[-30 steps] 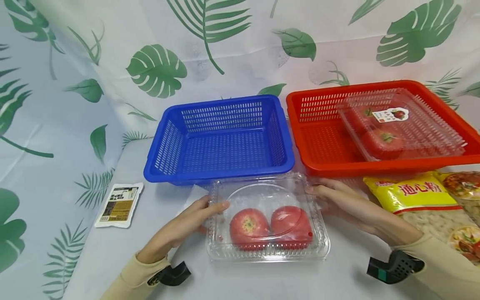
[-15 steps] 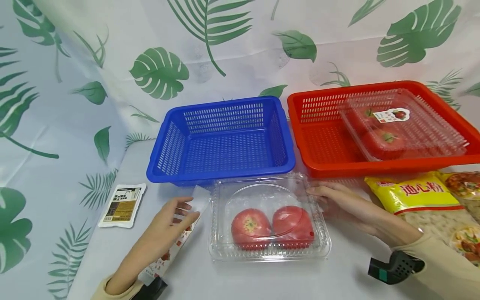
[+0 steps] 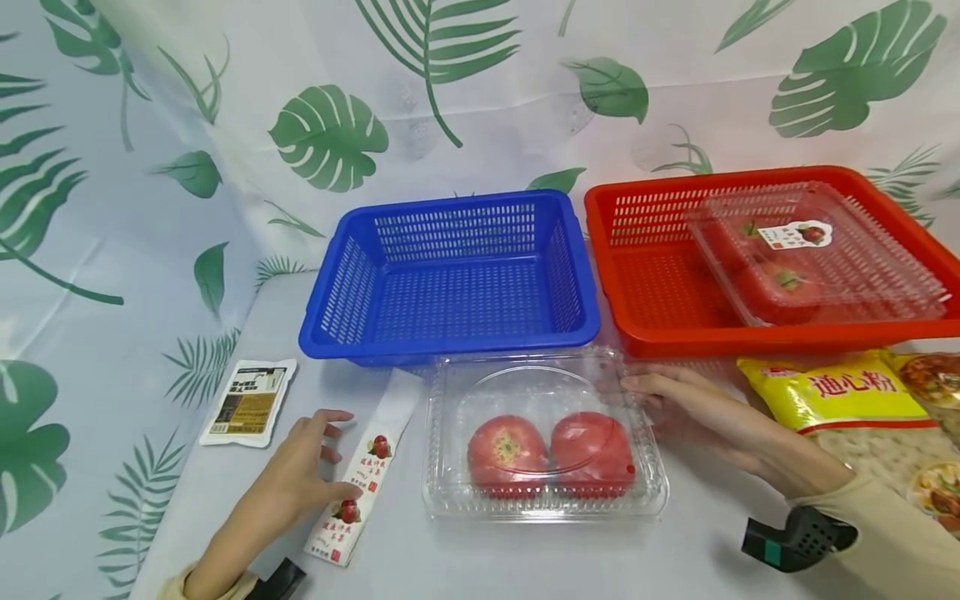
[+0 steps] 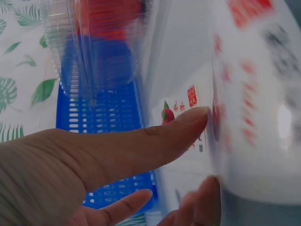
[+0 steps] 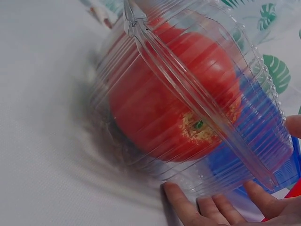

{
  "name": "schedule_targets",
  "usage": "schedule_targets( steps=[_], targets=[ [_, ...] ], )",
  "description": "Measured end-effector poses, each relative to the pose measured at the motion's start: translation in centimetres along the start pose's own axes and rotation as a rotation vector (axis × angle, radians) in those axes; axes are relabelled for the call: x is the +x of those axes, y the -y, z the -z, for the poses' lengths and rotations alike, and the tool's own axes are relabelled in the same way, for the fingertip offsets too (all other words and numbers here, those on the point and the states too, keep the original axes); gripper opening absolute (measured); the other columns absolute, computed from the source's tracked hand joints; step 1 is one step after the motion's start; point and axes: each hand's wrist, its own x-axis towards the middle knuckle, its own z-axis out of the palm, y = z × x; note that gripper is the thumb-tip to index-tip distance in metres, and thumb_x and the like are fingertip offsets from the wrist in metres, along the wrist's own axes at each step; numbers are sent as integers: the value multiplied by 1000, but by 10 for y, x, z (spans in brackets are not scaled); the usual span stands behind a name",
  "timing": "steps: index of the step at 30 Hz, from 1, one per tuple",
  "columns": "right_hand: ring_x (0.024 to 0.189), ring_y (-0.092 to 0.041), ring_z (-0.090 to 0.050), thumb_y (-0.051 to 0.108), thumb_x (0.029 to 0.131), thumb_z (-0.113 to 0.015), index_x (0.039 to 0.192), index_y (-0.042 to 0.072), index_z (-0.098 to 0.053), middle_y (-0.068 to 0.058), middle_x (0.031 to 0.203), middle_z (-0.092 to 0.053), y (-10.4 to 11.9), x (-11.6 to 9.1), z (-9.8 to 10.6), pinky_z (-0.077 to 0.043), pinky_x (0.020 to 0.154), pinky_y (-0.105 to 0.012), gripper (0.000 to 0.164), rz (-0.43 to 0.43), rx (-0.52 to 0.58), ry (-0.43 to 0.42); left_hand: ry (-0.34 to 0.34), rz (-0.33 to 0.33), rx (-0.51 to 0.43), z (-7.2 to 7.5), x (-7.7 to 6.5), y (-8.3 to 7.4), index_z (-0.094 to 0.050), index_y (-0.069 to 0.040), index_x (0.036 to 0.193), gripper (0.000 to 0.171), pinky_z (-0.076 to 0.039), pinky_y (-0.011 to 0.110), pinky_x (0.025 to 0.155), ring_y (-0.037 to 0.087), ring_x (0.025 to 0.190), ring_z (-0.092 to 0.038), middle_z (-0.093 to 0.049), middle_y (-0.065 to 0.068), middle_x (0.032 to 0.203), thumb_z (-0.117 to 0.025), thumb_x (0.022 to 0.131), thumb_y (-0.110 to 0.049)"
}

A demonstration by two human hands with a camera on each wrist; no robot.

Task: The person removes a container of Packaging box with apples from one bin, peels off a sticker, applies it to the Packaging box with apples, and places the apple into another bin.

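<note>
A clear plastic clamshell box [image 3: 546,508] holding two tomatoes [image 3: 507,457] sits on the table, its lid down. My right hand [image 3: 693,417] holds its right side, thumb on the upper rim; in the right wrist view the fingers [image 5: 181,200] lie against the box's lower edge. A folded white strip of stickers [image 3: 386,421], printed with red fruit and red characters, lies left of the box. My left hand [image 3: 288,475] is over the strip's left edge, fingers spread and thumb [image 4: 188,120] reaching across it. Whether the thumb touches the strip I cannot tell.
A blue basket [image 3: 450,343] stands behind the box. Beside it a red basket [image 3: 652,287] contains another labelled clamshell box [image 3: 862,275] with tomatoes. Yellow-topped pasta bags [image 3: 855,396] lie at right, a small white-edged packet [image 3: 251,402] at left. A leaf-print cloth hangs behind.
My left hand has let go of the box's left side and moved left and down to the sticker strip. The right hand has stayed on the box.
</note>
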Motion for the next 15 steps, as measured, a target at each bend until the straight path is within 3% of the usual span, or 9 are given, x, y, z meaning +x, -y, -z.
schedule_targets(
  steps=[9,12,15],
  targets=[
    [122,-8,-58,23,112,-46,128,26,-70,11,133,-65,-1,0,-1,-54,99,-34,29,3,36,-12,9,40,-78,-1,0,1,-52,-1,141,84,-53,34,69,17,84,-65,-62,19,120,-96,69,-3],
    [123,-10,-58,24,112,-48,137,22,-64,10,134,-64,0,0,-2,-53,104,-41,30,-3,29,-30,5,48,-112,0,1,2,-53,-1,141,83,-53,34,67,16,79,-65,-68,13,112,-96,70,-2],
    [124,-11,-56,28,111,-51,152,12,-50,7,139,-58,2,-1,-4,-49,108,-51,44,-19,-33,-87,29,35,-141,0,1,2,-54,1,141,80,-54,33,68,15,80,-66,-71,6,102,-94,72,-2]
  ],
)
